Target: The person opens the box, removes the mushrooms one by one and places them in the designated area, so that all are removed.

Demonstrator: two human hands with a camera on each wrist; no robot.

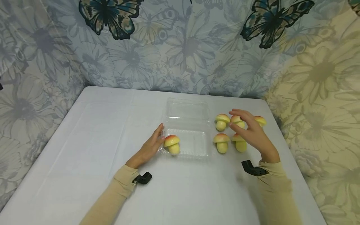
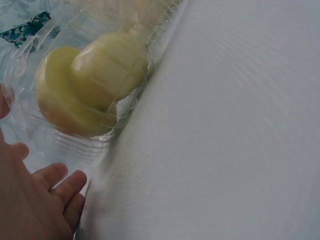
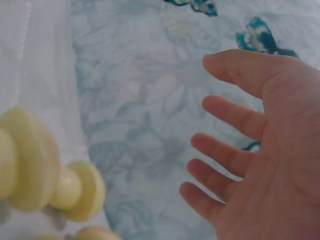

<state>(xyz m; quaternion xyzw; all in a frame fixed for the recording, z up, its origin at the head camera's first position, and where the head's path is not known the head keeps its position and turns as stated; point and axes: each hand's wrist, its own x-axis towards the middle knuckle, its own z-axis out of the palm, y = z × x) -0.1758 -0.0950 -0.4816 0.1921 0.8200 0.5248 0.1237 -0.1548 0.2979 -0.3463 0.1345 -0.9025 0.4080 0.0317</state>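
A clear plastic clamshell container (image 1: 194, 147) lies unfolded on the table, its lid (image 1: 187, 109) laid back away from me. One toy mushroom (image 1: 172, 144), with a yellow stem and a red-and-yellow cap, sits at the left end of its base. My left hand (image 1: 149, 147) is at the container's left edge, fingers extended; in the left wrist view the mushroom (image 2: 107, 70) shows through the clear wall. Over several more mushrooms (image 1: 222, 143) on the right hovers my right hand (image 1: 251, 132), partly hiding some. Its fingers (image 3: 225, 155) are spread and hold nothing.
A white-covered table (image 1: 84, 156) carries everything. Flowered fabric with butterflies (image 1: 185, 53) hangs behind the table's far edge and along its sides. The mushrooms stand in two rows right of the container. A black wrist mount (image 1: 254, 168) sits on each sleeve.
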